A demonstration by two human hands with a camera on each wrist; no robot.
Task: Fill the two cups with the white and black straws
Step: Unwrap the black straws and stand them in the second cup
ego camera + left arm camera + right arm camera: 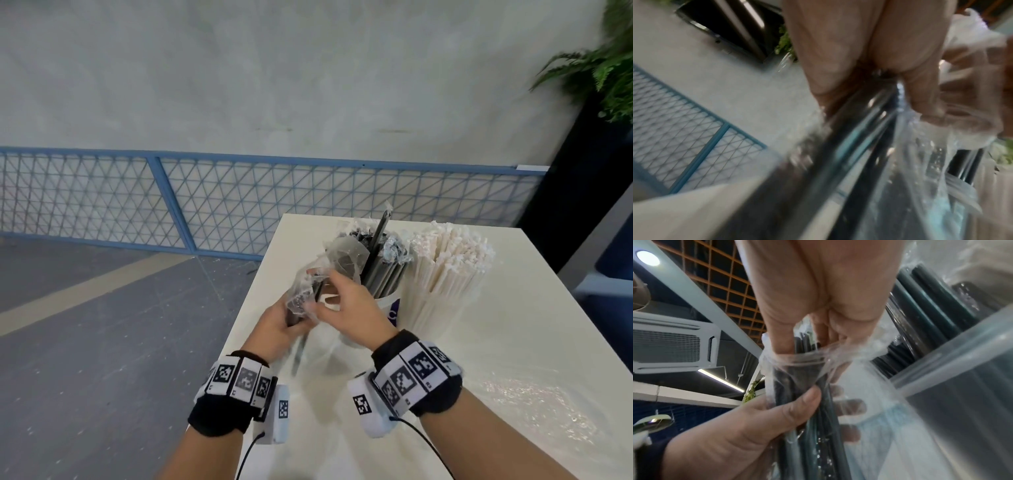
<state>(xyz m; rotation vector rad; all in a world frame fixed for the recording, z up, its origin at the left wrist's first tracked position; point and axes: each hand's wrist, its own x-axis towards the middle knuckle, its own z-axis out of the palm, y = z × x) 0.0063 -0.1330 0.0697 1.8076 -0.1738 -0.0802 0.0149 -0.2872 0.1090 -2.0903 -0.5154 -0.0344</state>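
On the white table (513, 325) stands a white cup (392, 308) packed with black straws (383, 270). Beside it on the right fans a thick bundle of white paper-wrapped straws (448, 270); its cup is hidden. My left hand (301, 318) grips a clear plastic bag (305, 291) holding a few black straws (824, 426), thumb (797, 407) across it. My right hand (322, 291) reaches into the bag's mouth (797, 360) and pinches the straw tops (803, 344). The left wrist view is blurred; it shows fingers (838, 56) around dark straws (838, 146).
Crumpled clear plastic (534, 404) lies on the table at the right. The table's left edge (246, 308) is just under my left hand, with grey floor beyond. A blue mesh fence (239, 202) and a dark planter (582, 171) stand behind.
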